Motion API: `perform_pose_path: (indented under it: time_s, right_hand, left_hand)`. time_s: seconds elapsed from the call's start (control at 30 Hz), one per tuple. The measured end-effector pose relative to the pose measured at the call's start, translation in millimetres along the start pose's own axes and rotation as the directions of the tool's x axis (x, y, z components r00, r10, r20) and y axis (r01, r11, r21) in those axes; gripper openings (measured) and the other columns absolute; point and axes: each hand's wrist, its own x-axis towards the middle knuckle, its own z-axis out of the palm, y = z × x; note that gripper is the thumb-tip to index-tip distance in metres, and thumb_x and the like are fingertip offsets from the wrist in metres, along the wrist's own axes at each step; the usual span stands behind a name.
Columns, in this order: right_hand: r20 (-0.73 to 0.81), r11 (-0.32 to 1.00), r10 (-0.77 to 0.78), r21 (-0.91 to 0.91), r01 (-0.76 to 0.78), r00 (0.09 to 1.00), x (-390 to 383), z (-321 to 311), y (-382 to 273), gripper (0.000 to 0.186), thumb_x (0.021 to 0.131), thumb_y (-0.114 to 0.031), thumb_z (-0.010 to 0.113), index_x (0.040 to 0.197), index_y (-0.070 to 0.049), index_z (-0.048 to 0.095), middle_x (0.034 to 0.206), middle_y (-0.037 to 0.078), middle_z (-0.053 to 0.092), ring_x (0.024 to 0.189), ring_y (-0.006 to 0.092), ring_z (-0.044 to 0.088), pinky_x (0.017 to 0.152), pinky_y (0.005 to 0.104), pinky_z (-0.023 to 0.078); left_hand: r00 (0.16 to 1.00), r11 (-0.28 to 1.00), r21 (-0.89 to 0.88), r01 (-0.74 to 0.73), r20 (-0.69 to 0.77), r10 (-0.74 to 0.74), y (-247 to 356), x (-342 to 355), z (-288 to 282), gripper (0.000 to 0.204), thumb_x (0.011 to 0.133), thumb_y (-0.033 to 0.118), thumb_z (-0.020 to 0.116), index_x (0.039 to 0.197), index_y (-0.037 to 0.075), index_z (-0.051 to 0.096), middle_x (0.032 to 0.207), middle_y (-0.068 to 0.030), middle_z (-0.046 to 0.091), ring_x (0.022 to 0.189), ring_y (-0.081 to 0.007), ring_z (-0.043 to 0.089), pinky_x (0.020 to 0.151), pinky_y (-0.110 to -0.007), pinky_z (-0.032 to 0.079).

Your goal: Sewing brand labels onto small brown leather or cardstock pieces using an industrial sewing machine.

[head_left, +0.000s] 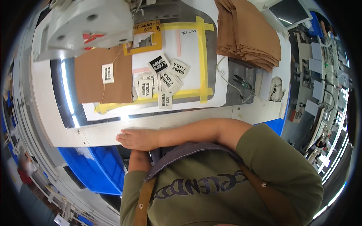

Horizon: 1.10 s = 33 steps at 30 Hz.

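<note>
My right hand (pixel 138 139) lies at the table's front edge, fingers stretched out to the left, with nothing seen in it. My right forearm crosses in front of my body. My left forearm (pixel 139 159) rises to just below the right hand; the left hand itself is hidden. Farther in lies a flat brown piece (pixel 87 81) with one white label (pixel 107 73) on it and a loose thread across it. Right of that is a loose pile of white labels (pixel 171 83) with black print, and one black label (pixel 158 64) among them.
A white sewing machine (pixel 86 28) stands at the back left. A yellow frame (pixel 155 45) and yellow tape (pixel 203 56) lie on a white sheet. Stacked brown pieces (pixel 247 34) sit back right, near dark snips (pixel 243 81). A blue bin (pixel 94 169) is below the table (pixel 181 119).
</note>
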Motion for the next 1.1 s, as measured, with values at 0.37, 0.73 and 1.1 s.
perform_pose_path:
  time_s: [0.37, 0.73, 1.1]
  right_hand:
    - [-0.232, 0.999, 0.016, 0.035, -0.008, 0.973, -0.7, 26.1, -3.8, 0.036, 0.099, -0.027, 0.055, 0.121, -0.003, 0.071, 0.149, 0.017, 0.063, 0.145, 0.0312, 0.053, 0.13, 0.0483, 0.031]
    - [-0.397, 0.992, -0.118, -0.005, 0.127, 0.91, 3.4, 75.1, 9.9, 0.017, 0.098, -0.022, 0.063, 0.107, -0.008, 0.069, 0.143, 0.019, 0.066, 0.139, 0.0348, 0.06, 0.125, 0.0513, 0.041]
    - [-0.185, 0.99, 0.06, 0.138, -0.035, 0.981, -13.7, 14.5, -17.5, 0.032, 0.107, -0.018, 0.051, 0.137, -0.017, 0.064, 0.152, 0.008, 0.062, 0.147, 0.0267, 0.055, 0.13, 0.0472, 0.034]
  left_hand:
    - [0.991, 0.979, 0.16, -0.13, 0.046, 0.124, -48.9, 39.8, -65.4, 0.049, 0.091, 0.046, 0.077, 0.127, 0.013, 0.078, 0.125, -0.0136, 0.078, 0.118, -0.0345, 0.072, 0.105, -0.053, 0.047]
    - [0.999, 0.986, 0.159, -0.046, 0.022, 0.043, -161.1, 11.1, 6.5, 0.047, 0.092, 0.044, 0.076, 0.127, 0.012, 0.078, 0.124, -0.0146, 0.077, 0.116, -0.0352, 0.073, 0.103, -0.052, 0.048]
    - [0.927, 0.894, 0.332, -0.301, -0.117, 0.355, -228.4, 151.2, -52.4, 0.046, 0.093, 0.043, 0.075, 0.126, 0.011, 0.078, 0.122, -0.0157, 0.077, 0.115, -0.0359, 0.073, 0.102, -0.052, 0.05]
